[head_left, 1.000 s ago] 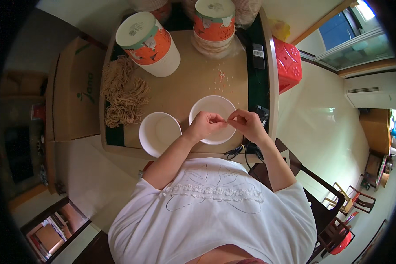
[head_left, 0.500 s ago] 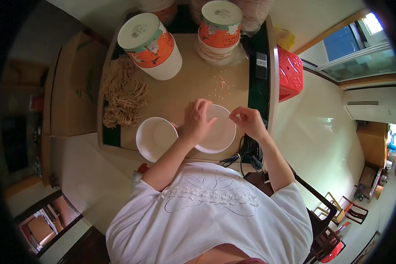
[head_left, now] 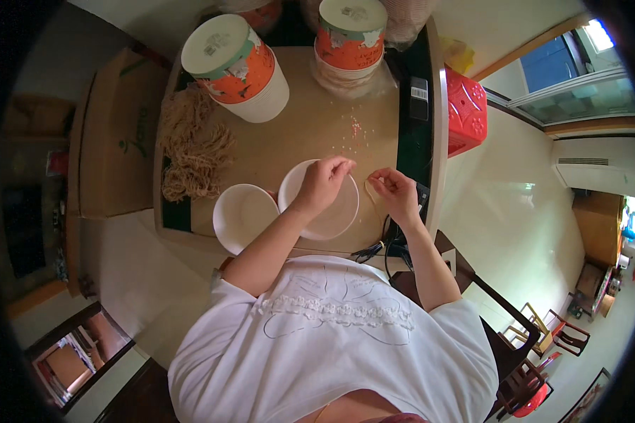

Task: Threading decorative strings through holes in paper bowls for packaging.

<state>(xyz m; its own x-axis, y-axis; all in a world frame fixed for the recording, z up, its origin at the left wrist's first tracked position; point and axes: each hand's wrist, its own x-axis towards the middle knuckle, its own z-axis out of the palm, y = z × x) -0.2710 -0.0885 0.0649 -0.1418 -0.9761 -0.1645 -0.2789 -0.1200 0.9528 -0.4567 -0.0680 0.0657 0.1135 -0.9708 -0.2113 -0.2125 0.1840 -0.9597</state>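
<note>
Two white bowls (head_left: pixel 245 213) sat at the tan table's (head_left: pixel 310 134) near edge, orange-and-white tubs with pale green lids (head_left: pixel 234 63) stood at its far edge, beige noodles (head_left: pixel 190 151) lay left, and a red stool (head_left: pixel 466 113) stood right.

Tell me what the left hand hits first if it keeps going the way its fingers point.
The left hand, over the white bowl, points up and right. First in that line is probably the scatter of small pinkish bits on the table; height is unclear.
</note>
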